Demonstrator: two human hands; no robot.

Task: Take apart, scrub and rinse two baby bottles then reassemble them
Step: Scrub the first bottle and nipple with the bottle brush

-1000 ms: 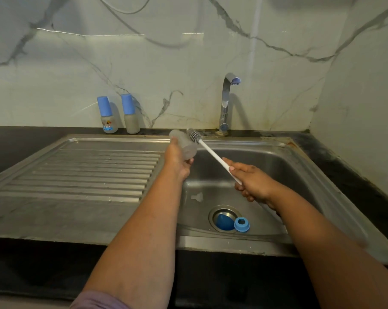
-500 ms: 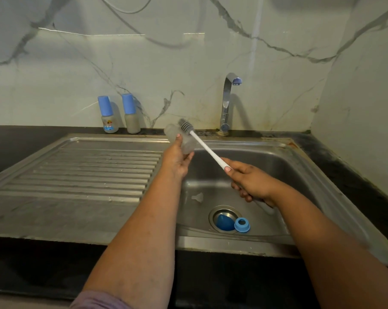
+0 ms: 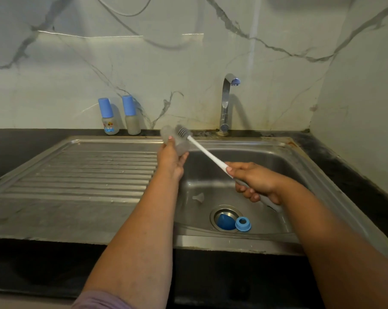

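Note:
My left hand (image 3: pixel 171 160) grips a clear, open baby bottle body (image 3: pixel 174 139) tilted over the sink's left rim. My right hand (image 3: pixel 254 182) holds the white handle of a bottle brush (image 3: pixel 207 152), whose grey bristle head (image 3: pixel 183 131) lies against the outside of the bottle. On the sink floor lie a clear teat (image 3: pixel 198 198), a blue cap (image 3: pixel 225 221) in the drain and a blue screw ring (image 3: pixel 243 224). Two capped bottles, one printed (image 3: pixel 108 117) and one plain (image 3: pixel 131 115), stand at the wall.
A steel sink basin (image 3: pixel 266 161) sits right of a ribbed draining board (image 3: pixel 86 172). A chrome tap (image 3: pixel 226 103) rises behind the basin; no water runs. Black counter (image 3: pixel 344 166) surrounds the sink, with marble walls behind and on the right.
Both hands have moved slightly up and back. The brush head has slid along the bottle's outside toward its far end.

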